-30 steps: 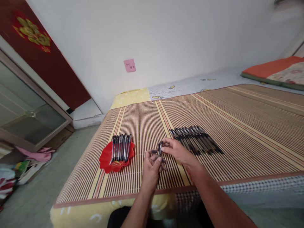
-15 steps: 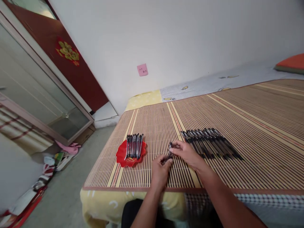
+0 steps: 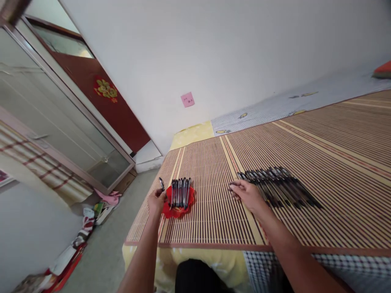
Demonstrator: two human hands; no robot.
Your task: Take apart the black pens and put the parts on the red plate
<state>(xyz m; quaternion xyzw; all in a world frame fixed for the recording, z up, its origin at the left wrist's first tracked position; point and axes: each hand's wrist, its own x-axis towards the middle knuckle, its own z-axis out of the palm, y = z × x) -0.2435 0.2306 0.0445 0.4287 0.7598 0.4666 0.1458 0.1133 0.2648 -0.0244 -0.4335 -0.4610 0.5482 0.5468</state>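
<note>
My left hand is closed on a pen with a dark end and a clear barrel, at the left edge of a red scalloped dish. The pen slants, its lower end over the dish. Several similar pens lie side by side on the dish. My right hand hovers over the striped mat with its fingers curled together. Whatever is between its fingertips is too small to make out. Just right of it lies a slanted row of several black pens, partly behind the hand.
The striped bamboo mat covers a bed with yellow and checked bedding. A white wall with a pink note stands behind. A glass door and piled items on the floor are at left. An orange cushion sits far right.
My hands, together at one pen before, are now apart. The left hand has carried the pen left to the dish. The right hand stays near the row, and the view has shifted slightly.
</note>
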